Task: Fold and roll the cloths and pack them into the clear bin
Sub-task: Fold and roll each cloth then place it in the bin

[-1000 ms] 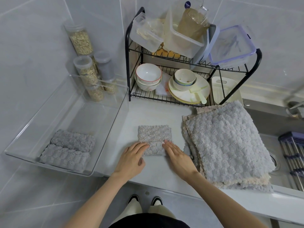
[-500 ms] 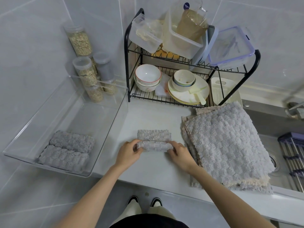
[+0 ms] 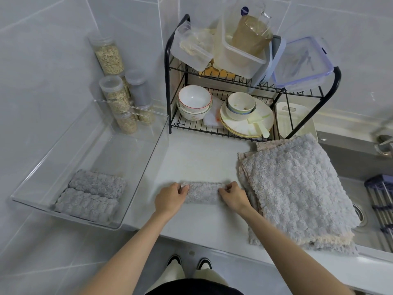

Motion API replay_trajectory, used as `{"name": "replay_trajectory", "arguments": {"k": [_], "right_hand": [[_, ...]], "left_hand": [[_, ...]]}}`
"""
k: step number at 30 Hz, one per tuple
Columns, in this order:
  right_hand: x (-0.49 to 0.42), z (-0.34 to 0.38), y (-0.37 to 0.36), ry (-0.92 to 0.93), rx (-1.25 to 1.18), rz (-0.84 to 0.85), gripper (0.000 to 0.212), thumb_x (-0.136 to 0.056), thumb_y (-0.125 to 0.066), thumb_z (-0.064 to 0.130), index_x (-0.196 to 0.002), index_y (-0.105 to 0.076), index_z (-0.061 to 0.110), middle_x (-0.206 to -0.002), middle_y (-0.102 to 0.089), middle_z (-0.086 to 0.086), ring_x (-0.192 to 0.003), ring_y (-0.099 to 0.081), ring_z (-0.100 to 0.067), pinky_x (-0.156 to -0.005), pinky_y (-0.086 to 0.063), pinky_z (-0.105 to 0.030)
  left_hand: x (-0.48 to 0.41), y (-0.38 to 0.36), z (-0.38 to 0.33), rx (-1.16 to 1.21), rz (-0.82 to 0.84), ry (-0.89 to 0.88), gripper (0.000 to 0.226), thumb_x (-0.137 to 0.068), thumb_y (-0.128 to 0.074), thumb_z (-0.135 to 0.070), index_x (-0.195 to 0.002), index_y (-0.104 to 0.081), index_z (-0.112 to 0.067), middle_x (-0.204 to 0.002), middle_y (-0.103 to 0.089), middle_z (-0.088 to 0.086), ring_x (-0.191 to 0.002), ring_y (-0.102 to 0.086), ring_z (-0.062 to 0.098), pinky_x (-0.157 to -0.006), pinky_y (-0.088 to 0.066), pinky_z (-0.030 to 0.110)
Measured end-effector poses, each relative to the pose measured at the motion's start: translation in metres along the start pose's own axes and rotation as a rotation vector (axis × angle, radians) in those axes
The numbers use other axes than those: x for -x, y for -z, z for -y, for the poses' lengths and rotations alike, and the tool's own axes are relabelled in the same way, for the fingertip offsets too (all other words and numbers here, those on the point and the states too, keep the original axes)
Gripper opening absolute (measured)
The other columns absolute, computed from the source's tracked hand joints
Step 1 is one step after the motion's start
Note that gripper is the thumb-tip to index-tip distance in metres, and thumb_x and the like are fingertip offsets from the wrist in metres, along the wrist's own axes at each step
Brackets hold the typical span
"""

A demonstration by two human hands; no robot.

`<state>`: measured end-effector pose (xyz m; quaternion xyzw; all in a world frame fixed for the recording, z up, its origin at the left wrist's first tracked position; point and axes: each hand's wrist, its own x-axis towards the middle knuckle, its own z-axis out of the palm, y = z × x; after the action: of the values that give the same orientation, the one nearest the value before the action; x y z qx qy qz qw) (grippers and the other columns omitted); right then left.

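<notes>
Grip: my left hand (image 3: 170, 199) and right hand (image 3: 232, 198) pinch the rolled cloth (image 3: 203, 194). Rolling looks finished; next, lift into clear bin (image 3: 148, 165) at nine o'clock.

- Nothing can be read with certainty.
- Round dark-blue sticker (image 3: 245, 11) on the tall clear plastic container (image 3: 228, 54) on top of the dish rack (image 3: 167, 86): white print, too small to read.
- Yellow package (image 3: 219, 72) on the upper shelf, under the containers: a line of dark print, illegible.
</notes>
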<state>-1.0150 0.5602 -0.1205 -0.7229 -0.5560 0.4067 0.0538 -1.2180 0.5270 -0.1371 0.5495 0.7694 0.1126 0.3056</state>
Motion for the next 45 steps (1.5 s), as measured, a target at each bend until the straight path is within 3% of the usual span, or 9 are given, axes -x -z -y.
{"name": "replay_trajectory", "arguments": {"k": [4, 8, 11, 16, 21, 31, 34, 37, 45], "right_hand": [[-0.002, 0.0, -0.004, 0.003, 0.033, -0.089, 0.039, -0.091, -0.056, 0.031, -0.116, -0.051, 0.001, -0.116, -0.058, -0.016, -0.108, -0.055, -0.031, -0.088, -0.044, -0.034], [-0.001, 0.005, -0.011, 0.026, 0.075, -0.132, 0.04, -0.094, -0.051, 0.023, -0.121, -0.046, -0.006, -0.125, -0.048, -0.024, -0.114, -0.049, -0.036, -0.094, -0.039, -0.035], [-0.004, 0.009, -0.012, 0.001, 0.145, -0.089, 0.04, -0.097, -0.044, 0.025, -0.122, -0.05, -0.007, -0.126, -0.048, -0.025, -0.116, -0.047, -0.037, -0.097, -0.038, -0.036], [-0.008, 0.01, -0.007, -0.009, 0.121, -0.014, 0.035, -0.097, -0.042, 0.021, -0.116, -0.053, -0.006, -0.118, -0.058, -0.024, -0.111, -0.053, -0.036, -0.09, -0.042, -0.036], [-0.004, 0.014, 0.011, 0.033, -0.099, 0.0, 0.02, -0.093, -0.043, 0.016, -0.105, -0.049, 0.002, -0.098, -0.06, -0.014, -0.084, -0.054, -0.025, -0.068, -0.038, -0.029], [0.022, 0.091, 0.078, 0.345, -0.519, -0.065, 0.016, -0.088, -0.054, 0.025, -0.084, -0.041, 0.017, -0.078, -0.049, -0.002, -0.074, -0.046, -0.021, -0.072, -0.043, -0.038], [0.033, 0.124, 0.079, 0.44, -0.511, -0.008, 0.016, -0.089, -0.054, 0.02, -0.082, -0.04, 0.017, -0.077, -0.045, 0.001, -0.07, -0.044, -0.016, -0.069, -0.042, -0.034], [0.042, 0.156, 0.069, 0.533, -0.498, 0.055, 0.017, -0.087, -0.056, 0.022, -0.082, -0.04, 0.02, -0.076, -0.048, 0.001, -0.072, -0.048, -0.018, -0.074, -0.05, -0.046], [0.042, 0.24, 0.007, 0.702, -0.068, 0.182, 0.019, -0.087, -0.056, 0.02, -0.096, -0.042, 0.013, -0.074, -0.05, 0.003, -0.074, -0.053, -0.021, -0.063, -0.042, -0.032]], "left_hand": [[-0.008, -0.003, 0.004, 0.107, -0.041, 0.037, 0.031, -0.087, -0.055, -0.047, -0.097, -0.052, -0.018, -0.092, -0.059, -0.001, -0.091, -0.056, 0.02, -0.066, -0.041, 0.029], [-0.009, -0.005, 0.0, 0.084, -0.022, 0.054, 0.034, -0.088, -0.055, -0.043, -0.065, -0.041, -0.022, -0.086, -0.05, 0.005, -0.095, -0.054, 0.027, -0.069, -0.041, 0.033], [-0.009, -0.004, -0.006, 0.069, 0.016, 0.097, 0.038, -0.091, -0.052, -0.039, -0.063, -0.038, -0.019, -0.089, -0.048, 0.01, -0.101, -0.05, 0.029, -0.073, -0.04, 0.034], [-0.008, -0.002, -0.014, 0.111, 0.051, 0.107, 0.03, -0.095, -0.049, -0.032, -0.096, -0.053, -0.002, -0.104, -0.056, 0.018, -0.102, -0.053, 0.034, -0.079, -0.042, 0.036], [0.0, 0.015, -0.031, 0.375, 0.024, 0.061, 0.021, -0.096, -0.048, -0.024, -0.089, -0.037, -0.008, -0.07, -0.04, -0.002, -0.076, -0.043, 0.021, -0.062, -0.029, 0.029], [0.006, 0.121, -0.077, 0.661, -0.25, -0.109, 0.021, -0.091, -0.059, -0.029, -0.101, -0.049, -0.014, -0.095, -0.055, -0.002, -0.086, -0.053, 0.01, -0.072, -0.04, 0.021], [0.013, 0.152, -0.065, 0.661, -0.346, -0.109, 0.022, -0.092, -0.058, -0.031, -0.105, -0.049, -0.015, -0.1, -0.057, -0.001, -0.08, -0.054, 0.005, -0.066, -0.04, 0.017], [0.013, 0.179, -0.043, 0.637, -0.375, -0.092, 0.024, -0.094, -0.054, -0.028, -0.116, -0.05, -0.018, -0.107, -0.057, -0.003, -0.082, -0.054, 0.0, -0.058, -0.039, 0.011], [-0.022, 0.228, 0.057, 0.256, -0.379, -0.038, 0.026, -0.096, -0.046, -0.008, -0.115, -0.061, -0.003, -0.116, -0.063, 0.014, -0.108, -0.057, 0.03, -0.088, -0.042, 0.031]]}}
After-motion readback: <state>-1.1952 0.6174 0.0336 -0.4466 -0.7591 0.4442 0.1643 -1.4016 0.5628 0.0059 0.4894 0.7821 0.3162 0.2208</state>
